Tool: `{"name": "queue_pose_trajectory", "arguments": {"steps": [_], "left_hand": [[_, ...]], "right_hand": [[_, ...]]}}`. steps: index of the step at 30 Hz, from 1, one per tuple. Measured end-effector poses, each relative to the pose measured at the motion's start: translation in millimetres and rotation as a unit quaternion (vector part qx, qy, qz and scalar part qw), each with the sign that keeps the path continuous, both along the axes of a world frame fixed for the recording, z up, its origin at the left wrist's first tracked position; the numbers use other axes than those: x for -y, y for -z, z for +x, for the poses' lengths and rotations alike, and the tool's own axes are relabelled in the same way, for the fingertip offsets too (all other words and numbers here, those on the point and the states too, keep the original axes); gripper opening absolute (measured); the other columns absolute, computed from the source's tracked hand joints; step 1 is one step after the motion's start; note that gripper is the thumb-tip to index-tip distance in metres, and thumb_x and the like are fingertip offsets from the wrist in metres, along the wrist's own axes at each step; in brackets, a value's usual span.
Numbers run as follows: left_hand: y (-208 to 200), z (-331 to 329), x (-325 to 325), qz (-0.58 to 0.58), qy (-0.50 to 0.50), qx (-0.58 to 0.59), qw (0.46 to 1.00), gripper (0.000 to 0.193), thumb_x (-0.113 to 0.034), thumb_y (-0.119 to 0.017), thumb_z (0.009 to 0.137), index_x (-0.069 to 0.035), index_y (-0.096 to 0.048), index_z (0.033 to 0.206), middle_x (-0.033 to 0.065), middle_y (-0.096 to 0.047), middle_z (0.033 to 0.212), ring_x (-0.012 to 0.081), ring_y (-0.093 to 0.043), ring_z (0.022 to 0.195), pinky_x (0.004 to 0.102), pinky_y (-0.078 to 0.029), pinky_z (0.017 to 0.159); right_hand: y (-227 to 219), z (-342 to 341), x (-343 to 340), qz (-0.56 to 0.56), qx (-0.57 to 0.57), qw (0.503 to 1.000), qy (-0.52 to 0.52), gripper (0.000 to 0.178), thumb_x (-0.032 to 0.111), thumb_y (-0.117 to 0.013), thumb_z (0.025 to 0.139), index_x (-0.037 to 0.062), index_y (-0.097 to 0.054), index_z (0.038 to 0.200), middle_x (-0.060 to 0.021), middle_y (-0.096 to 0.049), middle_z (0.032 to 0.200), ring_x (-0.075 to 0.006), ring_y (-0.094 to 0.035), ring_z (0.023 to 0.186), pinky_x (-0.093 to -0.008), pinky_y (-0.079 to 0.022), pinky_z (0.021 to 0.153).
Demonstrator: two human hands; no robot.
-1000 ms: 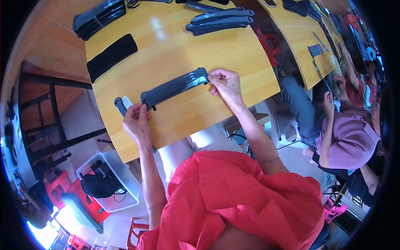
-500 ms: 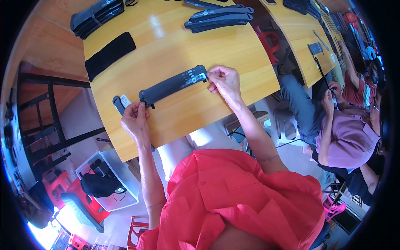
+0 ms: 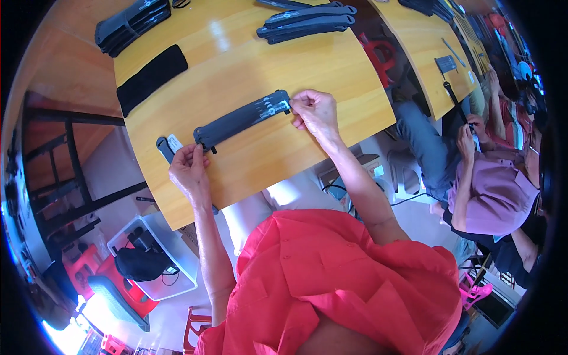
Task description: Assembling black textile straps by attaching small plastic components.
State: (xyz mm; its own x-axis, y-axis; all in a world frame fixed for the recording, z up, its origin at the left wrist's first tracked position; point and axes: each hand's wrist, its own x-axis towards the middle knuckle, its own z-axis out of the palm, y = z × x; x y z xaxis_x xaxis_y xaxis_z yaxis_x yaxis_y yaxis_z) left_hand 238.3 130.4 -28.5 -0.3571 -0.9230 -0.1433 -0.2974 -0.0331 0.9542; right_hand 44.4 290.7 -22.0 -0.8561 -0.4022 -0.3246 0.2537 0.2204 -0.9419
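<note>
A long dark grey flat pouch [image 3: 242, 119] with pale printing near its right end lies slantwise on the wooden table [image 3: 284, 160]. My left hand [image 3: 190, 170] pinches its lower left corner, beside a small black tab. At the opposite end, my right hand [image 3: 318, 113] grips the right edge between thumb and fingers. A dark strap [image 3: 163, 148] with a looped end lies just beyond my left hand, partly covered by it, and a white label [image 3: 174, 142] is next to it.
A black cloth piece [image 3: 152, 80] lies at the table's left, with a bundle of dark pouches [image 3: 133, 26] behind it. More dark pouches [image 3: 307, 23] are stacked at the far edge. A plastic bin [image 3: 183, 275] stands on the floor at left; a co-worker [image 3: 491, 192] sits at right.
The view has shifted slightly, so the table and its things sit a little further left. Both hands keep their hold on the ends of the pouch.
</note>
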Motion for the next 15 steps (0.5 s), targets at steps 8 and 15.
{"name": "queue_pose_trajectory", "arguments": {"steps": [8, 15], "left_hand": [[-0.3, -0.8, 0.9, -0.003, 0.007, 0.005, 1.0, 0.008, -0.005, -0.063, 0.083, 0.003, -0.061, 0.082, 0.0029, -0.059, 0.063, 0.0059, -0.052, 0.052, 0.0184, -0.044, 0.048], [1.7, 0.5, 2.0, -0.003, -0.001, 0.006, 1.0, 0.009, -0.006, -0.064, 0.082, 0.003, -0.062, 0.082, 0.0025, -0.059, 0.063, 0.0057, -0.052, 0.052, 0.0183, -0.044, 0.048]], "right_hand": [[-1.2, -0.7, 0.1, 0.01, -0.01, 1.0, -0.004, 0.006, 0.002, -0.058, 0.077, -0.0026, -0.061, 0.074, -0.0043, -0.058, 0.058, -0.0103, -0.057, 0.044, -0.0217, -0.045, 0.037], [-1.6, 1.0, 2.8, 0.012, -0.011, 1.0, -0.007, 0.005, 0.002, -0.059, 0.077, -0.002, -0.061, 0.074, -0.0046, -0.059, 0.058, -0.0104, -0.057, 0.043, -0.0217, -0.045, 0.036]]}}
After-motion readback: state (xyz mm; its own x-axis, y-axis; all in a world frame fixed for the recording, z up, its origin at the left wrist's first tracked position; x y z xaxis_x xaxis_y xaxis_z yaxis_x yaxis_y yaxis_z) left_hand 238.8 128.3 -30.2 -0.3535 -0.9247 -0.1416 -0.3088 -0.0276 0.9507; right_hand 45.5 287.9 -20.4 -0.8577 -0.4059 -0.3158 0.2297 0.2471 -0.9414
